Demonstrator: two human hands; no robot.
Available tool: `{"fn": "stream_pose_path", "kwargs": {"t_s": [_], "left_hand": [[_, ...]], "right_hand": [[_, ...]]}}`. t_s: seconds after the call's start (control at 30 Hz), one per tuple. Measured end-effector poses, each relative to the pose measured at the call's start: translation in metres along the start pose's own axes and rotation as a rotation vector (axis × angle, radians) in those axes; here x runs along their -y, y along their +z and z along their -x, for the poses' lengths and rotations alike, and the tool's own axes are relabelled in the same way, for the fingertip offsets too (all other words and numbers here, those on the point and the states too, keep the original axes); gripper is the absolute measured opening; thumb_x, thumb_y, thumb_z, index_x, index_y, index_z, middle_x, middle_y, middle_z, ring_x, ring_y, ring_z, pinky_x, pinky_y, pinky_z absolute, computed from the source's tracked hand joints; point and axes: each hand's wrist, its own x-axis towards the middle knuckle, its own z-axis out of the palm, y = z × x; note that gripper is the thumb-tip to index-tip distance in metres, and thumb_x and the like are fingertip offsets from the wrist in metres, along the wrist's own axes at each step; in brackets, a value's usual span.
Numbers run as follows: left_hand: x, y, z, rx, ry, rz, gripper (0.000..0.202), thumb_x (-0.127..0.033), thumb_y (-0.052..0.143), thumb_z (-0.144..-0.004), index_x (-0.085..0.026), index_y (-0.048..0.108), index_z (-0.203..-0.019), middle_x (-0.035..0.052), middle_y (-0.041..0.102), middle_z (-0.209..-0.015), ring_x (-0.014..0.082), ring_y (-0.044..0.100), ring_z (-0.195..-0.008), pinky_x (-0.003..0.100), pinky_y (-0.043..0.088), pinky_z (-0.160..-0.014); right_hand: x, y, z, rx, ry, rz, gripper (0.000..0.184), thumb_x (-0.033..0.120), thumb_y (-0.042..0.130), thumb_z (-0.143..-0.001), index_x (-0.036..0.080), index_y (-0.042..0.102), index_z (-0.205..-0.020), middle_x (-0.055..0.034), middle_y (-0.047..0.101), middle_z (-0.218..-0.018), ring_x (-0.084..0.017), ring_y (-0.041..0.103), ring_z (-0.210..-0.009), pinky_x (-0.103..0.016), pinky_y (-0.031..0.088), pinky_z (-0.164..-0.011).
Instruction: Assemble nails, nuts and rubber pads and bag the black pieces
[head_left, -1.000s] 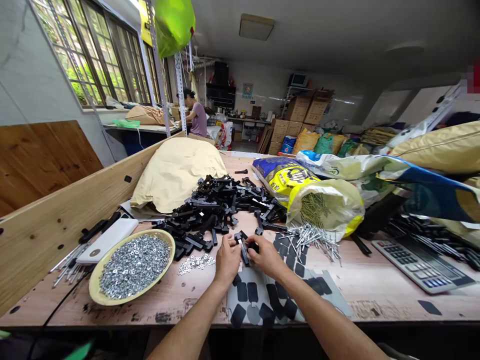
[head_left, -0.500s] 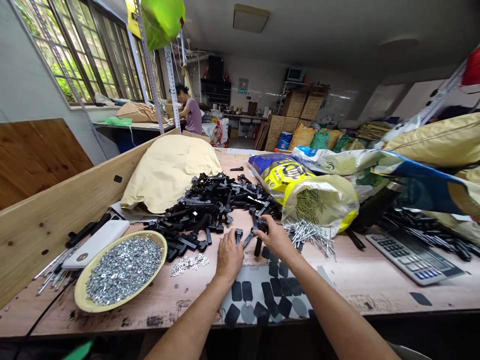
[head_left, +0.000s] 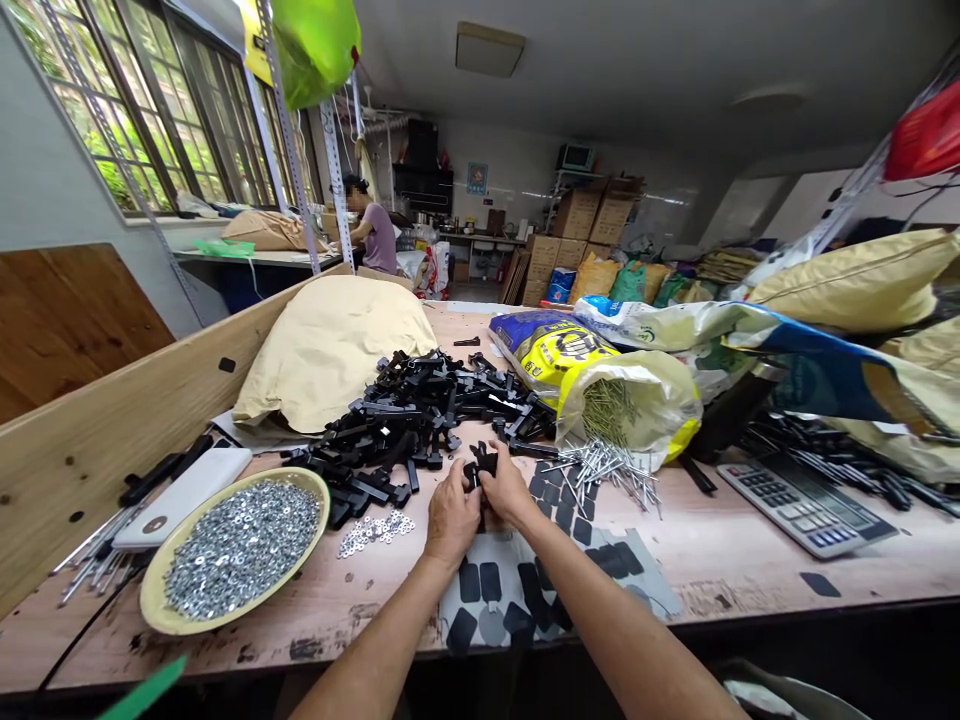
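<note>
My left hand (head_left: 452, 512) and my right hand (head_left: 508, 489) meet at the table's front, both closed around a small black plastic part (head_left: 480, 467) held between them. Just beyond lies a heap of black plastic parts (head_left: 420, 410). A grey sheet with black adhesive pads (head_left: 525, 590) lies under my wrists. To the left, loose washers (head_left: 373, 530) are scattered beside a yellow bowl (head_left: 160, 607) full of small metal washers. A yellow sack (head_left: 637, 405) spills long screws (head_left: 607, 470) to the right of my hands.
A tan sack (head_left: 330, 340) lies behind the heap, against a wooden side board (head_left: 112, 440). A white power bank (head_left: 184, 485) sits by the bowl, a calculator (head_left: 806, 505) at right. Sacks and boxes fill the right and back. Another person (head_left: 371, 232) works at a far bench.
My right hand reached forward to the heap's edge half a second ago, then came back to my left hand with a black part. The view shifted slightly right.
</note>
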Motion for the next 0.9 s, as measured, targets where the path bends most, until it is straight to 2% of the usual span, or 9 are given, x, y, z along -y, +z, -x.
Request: {"fn": "stream_pose_path", "kwargs": {"t_s": [0.13,0.23,0.3,0.43,0.57,0.7,0.77,0.83,0.9], "left_hand": [[0.001,-0.005,-0.003,-0.049,-0.130,0.486,0.062,-0.021,0.062,-0.077,-0.021,0.046,-0.137,0.0029,0.068,-0.090,0.0186,0.065,-0.075,0.031,0.051,-0.077],[0.001,-0.009,-0.005,-0.061,-0.145,0.849,0.071,-0.023,0.070,-0.072,-0.020,0.042,-0.137,0.0041,0.069,-0.096,0.0194,0.068,-0.089,0.032,0.052,-0.086],[0.001,-0.011,-0.005,0.004,-0.152,1.016,0.069,-0.025,0.074,-0.071,-0.020,0.047,-0.134,0.0070,0.070,-0.106,0.0214,0.066,-0.103,0.034,0.050,-0.096],[-0.002,-0.012,-0.002,0.244,-0.147,1.157,0.059,-0.026,0.075,-0.074,-0.019,0.056,-0.130,0.0111,0.065,-0.130,0.0272,0.059,-0.123,0.040,0.043,-0.109],[-0.008,-0.013,0.002,0.331,-0.147,1.139,0.075,-0.020,0.081,-0.067,-0.021,0.052,-0.136,0.0113,0.061,-0.136,0.0301,0.056,-0.127,0.044,0.040,-0.113],[-0.012,-0.014,0.002,0.232,-0.129,1.048,0.088,-0.015,0.088,-0.053,-0.020,0.054,-0.135,0.0118,0.061,-0.137,0.0316,0.054,-0.129,0.042,0.042,-0.111],[-0.013,-0.014,0.001,0.159,-0.171,1.031,0.083,-0.017,0.089,-0.052,-0.019,0.059,-0.129,0.0104,0.066,-0.129,0.0294,0.059,-0.123,0.039,0.046,-0.106],[-0.014,-0.016,0.000,0.142,-0.284,1.055,0.070,-0.022,0.089,-0.054,-0.017,0.065,-0.120,0.0083,0.073,-0.112,0.0245,0.068,-0.102,0.034,0.054,-0.091],[-0.013,-0.018,0.000,0.156,-0.416,1.091,0.060,-0.026,0.090,-0.054,-0.015,0.068,-0.109,0.0059,0.075,-0.095,0.0176,0.067,-0.073,0.030,0.057,-0.068]], "right_hand": [[0.004,0.009,0.007,-0.035,-0.097,-0.222,0.062,0.017,0.048,-0.081,0.018,0.034,-0.141,-0.0078,0.061,-0.128,-0.017,0.063,-0.109,-0.030,0.049,-0.097],[0.010,0.008,0.016,-0.036,-0.192,-0.491,0.063,0.026,0.055,-0.079,0.019,0.037,-0.139,-0.0083,0.061,-0.127,-0.020,0.062,-0.110,-0.033,0.049,-0.100],[0.013,0.004,0.023,-0.003,-0.224,-0.693,0.068,0.029,0.063,-0.076,0.019,0.039,-0.138,-0.0080,0.064,-0.119,-0.022,0.063,-0.107,-0.037,0.049,-0.100],[0.012,-0.002,0.033,0.014,-0.205,-0.792,0.068,0.032,0.073,-0.074,0.022,0.045,-0.135,-0.0053,0.065,-0.110,-0.022,0.062,-0.103,-0.038,0.047,-0.101],[0.009,0.001,0.038,0.004,-0.146,-0.809,0.067,0.040,0.075,-0.074,0.023,0.048,-0.132,-0.0044,0.064,-0.109,-0.021,0.060,-0.104,-0.037,0.048,-0.099],[0.009,0.004,0.032,0.068,-0.208,-0.681,0.067,0.046,0.075,-0.076,0.022,0.049,-0.133,-0.0062,0.062,-0.120,-0.023,0.058,-0.114,-0.037,0.044,-0.104],[0.007,-0.002,0.020,0.101,-0.274,-0.445,0.058,0.047,0.066,-0.085,0.022,0.049,-0.135,-0.0058,0.062,-0.122,-0.022,0.058,-0.116,-0.035,0.045,-0.102],[0.000,-0.014,0.003,0.060,-0.268,-0.125,0.042,0.042,0.054,-0.094,0.022,0.055,-0.131,-0.0062,0.064,-0.120,-0.022,0.057,-0.115,-0.036,0.045,-0.100],[-0.010,-0.029,-0.014,-0.050,-0.191,0.139,0.029,0.028,0.050,-0.096,0.017,0.062,-0.120,-0.0116,0.063,-0.121,-0.026,0.052,-0.118,-0.041,0.039,-0.105]]}}
